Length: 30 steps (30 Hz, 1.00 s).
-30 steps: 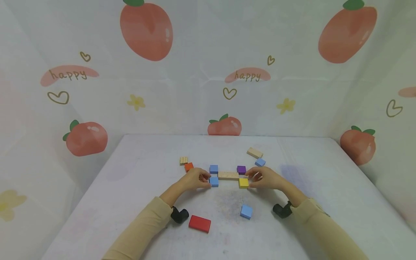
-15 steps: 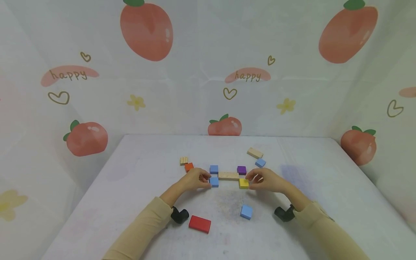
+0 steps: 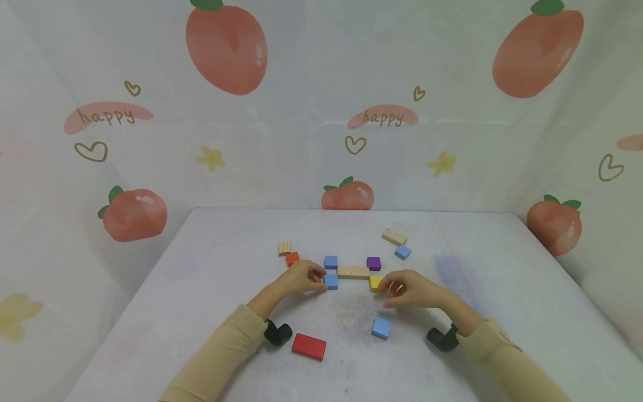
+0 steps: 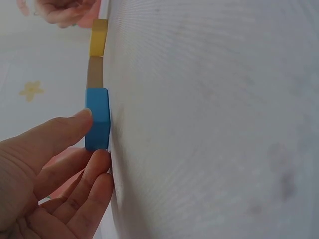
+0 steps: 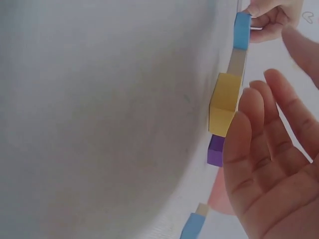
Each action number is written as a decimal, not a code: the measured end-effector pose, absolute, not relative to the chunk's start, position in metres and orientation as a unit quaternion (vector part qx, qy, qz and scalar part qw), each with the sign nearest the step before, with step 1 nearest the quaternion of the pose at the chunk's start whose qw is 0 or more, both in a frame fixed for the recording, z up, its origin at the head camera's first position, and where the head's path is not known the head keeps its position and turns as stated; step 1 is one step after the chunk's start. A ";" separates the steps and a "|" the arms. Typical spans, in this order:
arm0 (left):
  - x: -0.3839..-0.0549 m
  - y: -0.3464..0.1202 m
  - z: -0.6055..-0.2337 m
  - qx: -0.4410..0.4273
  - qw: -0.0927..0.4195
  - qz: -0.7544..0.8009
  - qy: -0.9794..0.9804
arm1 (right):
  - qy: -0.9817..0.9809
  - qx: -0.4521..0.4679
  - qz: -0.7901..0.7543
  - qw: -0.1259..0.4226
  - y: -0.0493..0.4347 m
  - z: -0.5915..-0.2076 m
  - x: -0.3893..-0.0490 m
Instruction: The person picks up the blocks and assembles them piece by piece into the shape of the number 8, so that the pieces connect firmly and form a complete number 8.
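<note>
Left hand (image 3: pixel 301 277): thumb and bent fingers pinch the nearer blue block (image 3: pixel 331 282), beside the wooden plank (image 3: pixel 353 272). Right hand (image 3: pixel 411 289): loosely spread beside the yellow block (image 3: pixel 374 283), contact unclear.

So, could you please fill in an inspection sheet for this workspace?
Surface: pale table, bluish smudge at right.
Job's things: wooden plank, with near blue block and far blue block at its left end, yellow block and purple block at its right.
Clutter: red block and loose blue block nearest the person; orange block and striped block back left; second plank and third blue block back right.
Hands: left hand has thumb and fingers about the near blue block; right hand is beside the yellow block, gripping nothing.
Cables: nothing seen.
Surroundings: fruit-print backdrop.
</note>
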<state>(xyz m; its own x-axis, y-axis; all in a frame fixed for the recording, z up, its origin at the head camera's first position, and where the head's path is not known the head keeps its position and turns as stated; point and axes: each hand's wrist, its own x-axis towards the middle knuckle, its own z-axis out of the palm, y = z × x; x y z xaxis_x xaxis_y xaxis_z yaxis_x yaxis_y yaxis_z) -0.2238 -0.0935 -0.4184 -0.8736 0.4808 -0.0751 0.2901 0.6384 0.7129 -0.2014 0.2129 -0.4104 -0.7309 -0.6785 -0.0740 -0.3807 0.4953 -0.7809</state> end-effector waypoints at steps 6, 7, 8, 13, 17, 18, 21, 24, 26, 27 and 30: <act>-0.223 -0.093 -0.418 0.215 0.128 0.364 0.897 | 0.830 -0.337 -0.395 0.204 0.213 -0.414 -0.198; -0.223 -0.093 -0.418 0.215 0.128 0.364 0.897 | 0.828 -0.341 -0.394 0.206 0.213 -0.414 -0.197; -0.223 -0.093 -0.418 0.215 0.128 0.364 0.897 | 0.826 -0.345 -0.393 0.209 0.213 -0.415 -0.197; -0.223 -0.093 -0.418 0.215 0.128 0.366 0.896 | 0.817 -0.360 -0.390 0.226 0.212 -0.416 -0.195; -0.223 -0.094 -0.419 0.215 0.128 0.367 0.896 | 0.808 -0.365 -0.390 0.247 0.212 -0.417 -0.194; -0.223 -0.094 -0.419 0.215 0.128 0.366 0.896 | 0.805 -0.367 -0.391 0.253 0.212 -0.417 -0.194; -0.224 -0.094 -0.420 0.215 0.126 0.366 0.897 | 0.797 -0.378 -0.389 0.266 0.211 -0.417 -0.193; -0.224 -0.094 -0.420 0.214 0.125 0.366 0.897 | 0.790 -0.385 -0.387 0.280 0.210 -0.416 -0.192; -0.224 -0.094 -0.420 0.213 0.125 0.367 0.897 | 0.787 -0.388 -0.383 0.287 0.209 -0.415 -0.192; -0.224 -0.094 -0.420 0.212 0.125 0.367 0.897 | 0.787 -0.389 -0.380 0.291 0.209 -0.414 -0.191; -0.224 -0.094 -0.421 0.210 0.125 0.369 0.897 | 0.785 -0.395 -0.372 0.298 0.207 -0.412 -0.191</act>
<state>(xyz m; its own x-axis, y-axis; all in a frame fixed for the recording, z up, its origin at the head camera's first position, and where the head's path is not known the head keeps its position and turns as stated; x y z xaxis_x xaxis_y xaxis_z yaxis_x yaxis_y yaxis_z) -0.2240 -0.0941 -0.4208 -0.8807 0.4684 -0.0704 0.2834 0.6402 0.7140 -0.1907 0.2072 -0.4119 -0.5096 -0.8426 -0.1739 -0.3988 0.4104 -0.8201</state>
